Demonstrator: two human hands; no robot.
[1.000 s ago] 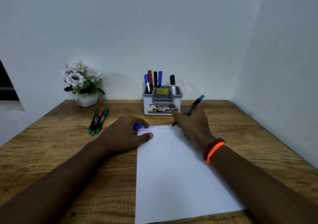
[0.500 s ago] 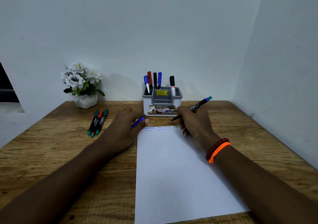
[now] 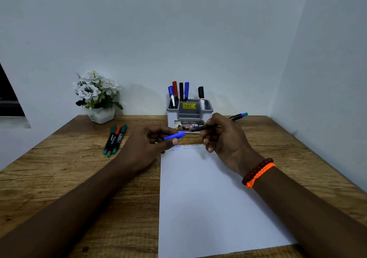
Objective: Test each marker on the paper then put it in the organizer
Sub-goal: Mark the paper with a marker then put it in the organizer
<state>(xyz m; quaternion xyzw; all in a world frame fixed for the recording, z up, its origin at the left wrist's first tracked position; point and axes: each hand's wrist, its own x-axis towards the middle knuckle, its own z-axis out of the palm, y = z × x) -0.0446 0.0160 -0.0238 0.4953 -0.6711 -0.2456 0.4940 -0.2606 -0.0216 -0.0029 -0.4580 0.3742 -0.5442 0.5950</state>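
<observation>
The left hand (image 3: 147, 144) pinches the blue cap (image 3: 174, 135), its open end facing right. The right hand (image 3: 224, 138) grips the marker (image 3: 218, 123) above the paper (image 3: 208, 198); its tip points left at the cap, almost touching.

Left hand (image 3: 146, 145) pinches a blue plastic marker cap (image 3: 174, 135), right hand (image 3: 224, 138) grips an uncapped black-barrelled marker (image 3: 218, 123) (tip toward cap), both above white paper sheet (image 3: 208, 198) before the grey-and-white plastic organizer (image 3: 189, 113).
</observation>
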